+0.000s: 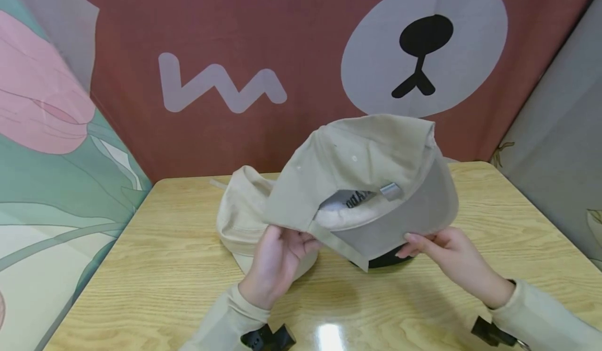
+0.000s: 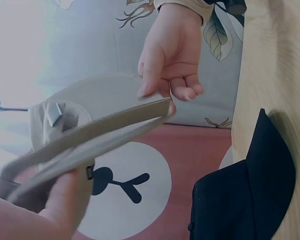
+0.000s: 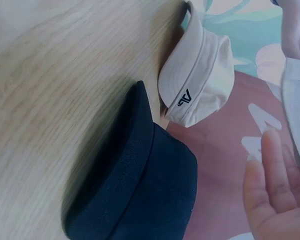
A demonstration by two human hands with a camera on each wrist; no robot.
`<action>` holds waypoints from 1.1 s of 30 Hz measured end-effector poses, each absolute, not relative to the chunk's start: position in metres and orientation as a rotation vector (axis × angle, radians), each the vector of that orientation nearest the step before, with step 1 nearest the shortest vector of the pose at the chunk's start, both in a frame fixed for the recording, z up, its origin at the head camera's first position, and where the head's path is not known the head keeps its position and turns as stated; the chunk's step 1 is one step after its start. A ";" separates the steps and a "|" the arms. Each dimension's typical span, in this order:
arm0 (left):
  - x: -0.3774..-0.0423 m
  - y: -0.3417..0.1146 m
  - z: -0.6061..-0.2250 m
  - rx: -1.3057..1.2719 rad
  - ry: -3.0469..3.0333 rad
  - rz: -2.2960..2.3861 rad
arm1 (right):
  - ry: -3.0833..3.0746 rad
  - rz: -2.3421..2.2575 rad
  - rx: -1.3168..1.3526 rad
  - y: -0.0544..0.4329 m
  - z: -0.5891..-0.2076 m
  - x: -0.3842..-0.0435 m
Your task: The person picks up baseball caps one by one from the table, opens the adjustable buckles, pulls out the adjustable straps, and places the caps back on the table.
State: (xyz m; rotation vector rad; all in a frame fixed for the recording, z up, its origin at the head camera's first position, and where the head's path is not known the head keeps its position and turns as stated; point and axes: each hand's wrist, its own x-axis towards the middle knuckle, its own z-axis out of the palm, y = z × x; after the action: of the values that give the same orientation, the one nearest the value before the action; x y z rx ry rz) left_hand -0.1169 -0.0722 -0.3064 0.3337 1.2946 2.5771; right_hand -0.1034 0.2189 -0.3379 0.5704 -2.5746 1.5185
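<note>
Both hands hold a beige baseball cap [image 1: 357, 147] above the table, its back opening, metal buckle [image 1: 391, 190] and brim underside turned toward me. My left hand [image 1: 282, 262] grips the cap's lower left edge; in the left wrist view, the thumb [image 2: 65, 195] lies against the rim. With thumb and fingers, my right hand [image 1: 451, 252] pinches the brim edge. A strap [image 1: 345, 246] hangs below the cap's opening. Dark lettering [image 1: 358, 199] shows inside. In the right wrist view, only a strip of the held cap [image 3: 297, 110] is visible.
A cream cap [image 1: 242, 215] with small dark lettering lies on the wooden table [image 1: 174, 246] at left, partly behind the held cap. A black cap [image 3: 160, 185] rests on the table, mostly hidden in the head view. A bear-print cloth [image 1: 226, 147] hangs behind.
</note>
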 end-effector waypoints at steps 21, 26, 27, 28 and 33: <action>-0.119 -0.075 -0.310 0.372 1.453 2.416 | -2.464 1.655 0.367 0.295 -0.355 -0.067; -0.117 -0.076 -0.310 0.369 1.453 2.427 | -2.468 1.573 0.297 0.310 -0.359 -0.059; -0.117 -0.077 -0.311 0.361 1.459 2.429 | -2.466 1.586 0.288 0.313 -0.360 -0.058; -0.116 -0.077 -0.311 0.351 1.464 2.431 | -2.486 1.546 0.258 0.315 -0.361 -0.057; -0.116 -0.078 -0.314 0.321 1.492 2.420 | -2.362 1.643 0.260 0.325 -0.368 -0.052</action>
State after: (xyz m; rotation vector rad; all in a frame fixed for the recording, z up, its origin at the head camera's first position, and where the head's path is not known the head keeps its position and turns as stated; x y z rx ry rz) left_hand -0.1165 -0.0781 -0.3138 0.3206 1.4919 2.4196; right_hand -0.0520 0.3247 -0.3682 0.2603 -2.3624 1.6429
